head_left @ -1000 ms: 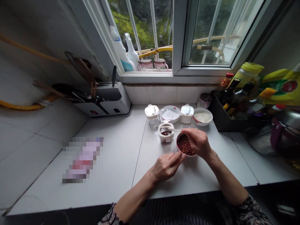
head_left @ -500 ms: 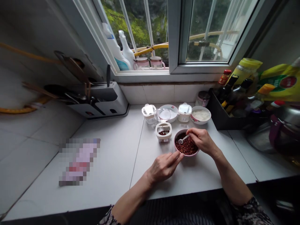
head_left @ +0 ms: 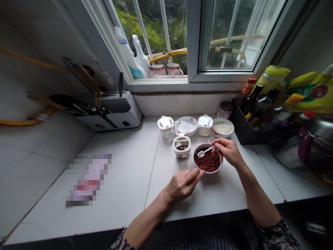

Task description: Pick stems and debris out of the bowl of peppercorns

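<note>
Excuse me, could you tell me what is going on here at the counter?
A person's right hand holds a small white plastic spoon over a round white bowl with a pink rim, which is full of dark red crushed spice. Their left hand sits with its fingertips at the bowl's rim. Just behind stands a small open white jar holding a little similar-looking spice.

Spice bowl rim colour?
Pink on the spice bowl; shows best in the head view.
</note>
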`<action>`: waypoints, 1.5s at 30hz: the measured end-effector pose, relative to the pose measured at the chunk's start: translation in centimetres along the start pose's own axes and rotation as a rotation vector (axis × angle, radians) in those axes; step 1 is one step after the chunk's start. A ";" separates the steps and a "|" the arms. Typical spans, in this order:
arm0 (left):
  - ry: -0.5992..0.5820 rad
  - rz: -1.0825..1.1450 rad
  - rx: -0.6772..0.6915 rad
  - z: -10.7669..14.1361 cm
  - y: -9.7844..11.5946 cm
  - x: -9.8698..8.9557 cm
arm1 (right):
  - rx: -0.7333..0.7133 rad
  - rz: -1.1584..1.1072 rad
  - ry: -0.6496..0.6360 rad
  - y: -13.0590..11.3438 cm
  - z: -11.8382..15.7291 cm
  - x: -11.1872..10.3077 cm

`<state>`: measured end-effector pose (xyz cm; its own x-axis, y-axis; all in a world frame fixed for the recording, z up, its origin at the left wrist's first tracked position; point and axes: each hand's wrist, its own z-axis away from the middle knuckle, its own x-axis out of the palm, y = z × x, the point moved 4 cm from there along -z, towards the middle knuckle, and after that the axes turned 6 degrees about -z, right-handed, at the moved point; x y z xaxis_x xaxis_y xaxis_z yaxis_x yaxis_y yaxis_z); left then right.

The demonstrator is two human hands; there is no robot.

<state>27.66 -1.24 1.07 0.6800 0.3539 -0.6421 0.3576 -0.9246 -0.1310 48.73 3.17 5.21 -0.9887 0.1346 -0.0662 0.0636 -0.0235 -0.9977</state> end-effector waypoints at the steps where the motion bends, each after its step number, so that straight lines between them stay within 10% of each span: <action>1: -0.001 0.001 0.001 0.0 0.0 0.0 | 0.008 -0.031 0.003 0.0 -0.1 -0.1; 11: 0.002 -0.014 0.005 -0.3 0.0 -0.1 | -0.122 -0.118 0.088 -0.3 -0.1 1.9; 16: 0.019 -0.041 0.003 -0.3 0.1 -0.1 | -0.559 0.199 0.153 -1.6 1.2 4.2; 22: 0.030 -0.022 -0.005 -0.4 0.1 -0.2 | -1.002 0.596 -0.080 -2.4 2.4 5.7; 27: 0.006 -0.023 -0.004 -0.3 0.0 -0.1 | -0.736 0.412 0.102 -2.8 1.5 2.1; 31: -0.001 -0.006 -0.005 0.0 0.0 -0.1 | -0.457 0.407 -0.022 -2.0 0.7 0.2; 45: -0.014 -0.002 -0.001 0.1 0.0 0.0 | -0.159 0.260 -0.077 -0.4 0.3 0.3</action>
<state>27.61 -1.29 1.05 0.6700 0.3540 -0.6525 0.3601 -0.9236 -0.1314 48.40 2.95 5.59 -0.9434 0.0689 -0.3244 0.3304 0.1089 -0.9376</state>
